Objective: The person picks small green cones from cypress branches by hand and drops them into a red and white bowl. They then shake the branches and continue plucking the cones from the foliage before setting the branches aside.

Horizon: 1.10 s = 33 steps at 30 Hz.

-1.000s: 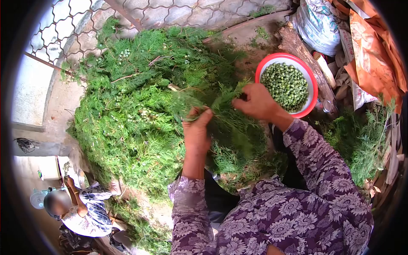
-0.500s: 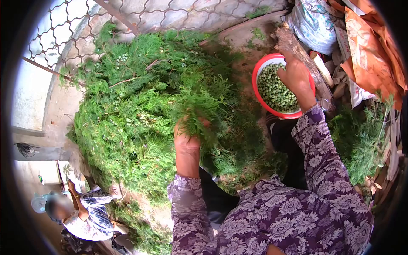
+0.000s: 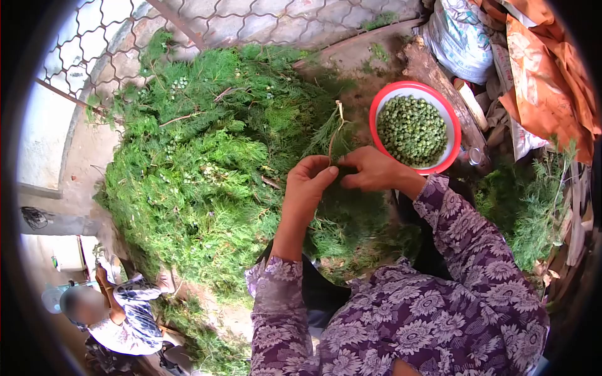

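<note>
— Outdoors on bare ground, and from my remote seat I start nearest the camera: purple flowered sleeves fill the bottom of the view.

— What are the hands doing?

— I see the left hand and the right hand meeting close together above the greenery. Both are pinched shut on one thin sprig, which rises upright from the fingertips with its pale cut end on top.

— And around them?

— Under and beyond the hands lies a big heap of feathery green branches, spreading left. Just right of the right hand sits a red-rimmed bowl filled with small green berries.

— Farther out?

— Behind the bowl I make out a white sack and orange cloth. Along the top runs a wire mesh fence. Another person crouches at lower left, well apart.
</note>
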Each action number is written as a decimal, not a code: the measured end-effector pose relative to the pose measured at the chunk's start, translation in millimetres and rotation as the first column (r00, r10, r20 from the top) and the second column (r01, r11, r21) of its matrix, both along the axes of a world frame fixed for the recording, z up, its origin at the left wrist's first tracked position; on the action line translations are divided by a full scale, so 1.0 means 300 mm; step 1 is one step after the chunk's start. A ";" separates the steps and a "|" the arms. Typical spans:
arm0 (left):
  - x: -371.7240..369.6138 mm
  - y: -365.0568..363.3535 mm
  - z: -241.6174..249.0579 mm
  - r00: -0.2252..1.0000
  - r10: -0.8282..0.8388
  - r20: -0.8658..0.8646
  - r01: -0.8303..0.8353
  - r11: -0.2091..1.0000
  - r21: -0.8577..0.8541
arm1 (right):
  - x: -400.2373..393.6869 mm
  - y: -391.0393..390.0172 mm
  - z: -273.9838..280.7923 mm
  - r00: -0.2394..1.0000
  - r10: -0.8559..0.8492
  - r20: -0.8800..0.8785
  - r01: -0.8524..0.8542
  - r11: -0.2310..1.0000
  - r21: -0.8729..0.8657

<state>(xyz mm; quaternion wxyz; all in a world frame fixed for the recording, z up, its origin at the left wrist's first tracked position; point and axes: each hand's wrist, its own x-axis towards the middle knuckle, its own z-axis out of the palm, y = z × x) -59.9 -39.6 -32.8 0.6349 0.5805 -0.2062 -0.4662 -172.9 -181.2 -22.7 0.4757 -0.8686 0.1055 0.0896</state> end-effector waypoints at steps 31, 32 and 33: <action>0.154 0.165 0.070 0.956 0.273 -0.106 -0.289 0.939 -0.189 | -0.089 0.093 -0.218 0.941 -0.286 0.181 0.305 0.948 -0.088; 0.155 0.166 0.072 0.959 0.265 -0.105 -0.281 0.938 -0.201 | -0.067 0.144 -0.327 0.974 -0.170 0.149 0.188 0.975 -0.117; 0.153 0.168 0.075 0.958 0.265 -0.108 -0.282 0.939 -0.195 | -0.061 0.184 -0.478 0.992 -0.052 0.115 0.068 0.987 -0.143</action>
